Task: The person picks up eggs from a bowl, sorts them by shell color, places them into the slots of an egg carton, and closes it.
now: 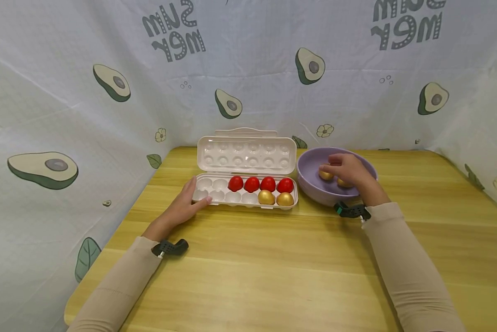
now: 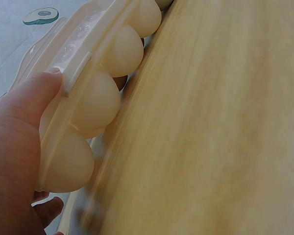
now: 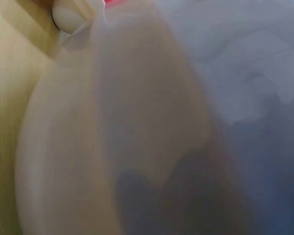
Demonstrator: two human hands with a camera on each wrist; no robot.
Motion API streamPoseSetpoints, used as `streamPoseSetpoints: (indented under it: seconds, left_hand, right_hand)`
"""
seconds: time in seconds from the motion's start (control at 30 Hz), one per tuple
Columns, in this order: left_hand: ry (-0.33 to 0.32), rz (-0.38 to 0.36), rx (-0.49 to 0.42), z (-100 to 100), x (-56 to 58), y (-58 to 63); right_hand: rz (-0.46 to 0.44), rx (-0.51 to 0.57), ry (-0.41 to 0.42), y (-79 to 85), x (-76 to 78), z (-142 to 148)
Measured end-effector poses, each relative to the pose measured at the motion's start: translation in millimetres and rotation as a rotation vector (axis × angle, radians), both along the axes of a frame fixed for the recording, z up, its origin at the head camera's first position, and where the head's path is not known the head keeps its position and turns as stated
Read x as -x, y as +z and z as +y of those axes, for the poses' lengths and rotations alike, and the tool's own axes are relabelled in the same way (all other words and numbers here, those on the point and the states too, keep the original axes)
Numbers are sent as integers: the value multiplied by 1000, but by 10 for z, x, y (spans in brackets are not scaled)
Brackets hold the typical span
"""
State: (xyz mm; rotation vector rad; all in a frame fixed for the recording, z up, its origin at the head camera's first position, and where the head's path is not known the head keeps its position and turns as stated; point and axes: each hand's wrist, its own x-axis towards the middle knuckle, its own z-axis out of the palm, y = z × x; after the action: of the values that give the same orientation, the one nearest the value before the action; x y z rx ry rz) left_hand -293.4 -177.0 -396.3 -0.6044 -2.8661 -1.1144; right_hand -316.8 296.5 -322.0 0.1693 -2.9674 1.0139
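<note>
A pale plastic egg carton (image 1: pixel 233 203) lies with its lid raised on the wooden table. My left hand (image 1: pixel 184 206) grips its left end, the thumb over the front rim and curled fingers showing below the carton in the left wrist view. Red eggs (image 1: pixel 251 184) fill part of the back row, and two golden eggs (image 1: pixel 266 197) sit at the right of the front row. Inside the purple bowl (image 1: pixel 315 187), my right hand (image 1: pixel 349 169) pinches a golden egg (image 1: pixel 325 175), its thumb across the egg's top. Another golden egg (image 1: pixel 343 183) lies beside it, partly hidden.
The carton's upright lid (image 1: pixel 246 154) stands behind the egg rows, close to the bowl's left side. A patterned curtain (image 1: pixel 265 78) hangs behind the table (image 1: pixel 265 267). The right wrist view is mostly filled by the blurred bowl wall (image 3: pixel 63 147).
</note>
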Motion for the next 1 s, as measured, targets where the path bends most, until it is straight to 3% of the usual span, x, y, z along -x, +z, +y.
streamPoseSetpoints:
  seconds: [0.63,1.0]
  left_hand:
    - [1,-14,3,2,0,3]
    - [-8,-7,-9,-9,4,2]
  right_hand:
    - [-86,-29,18,-32,17,-24]
    - [-71,-41,69,-65,29,-18]
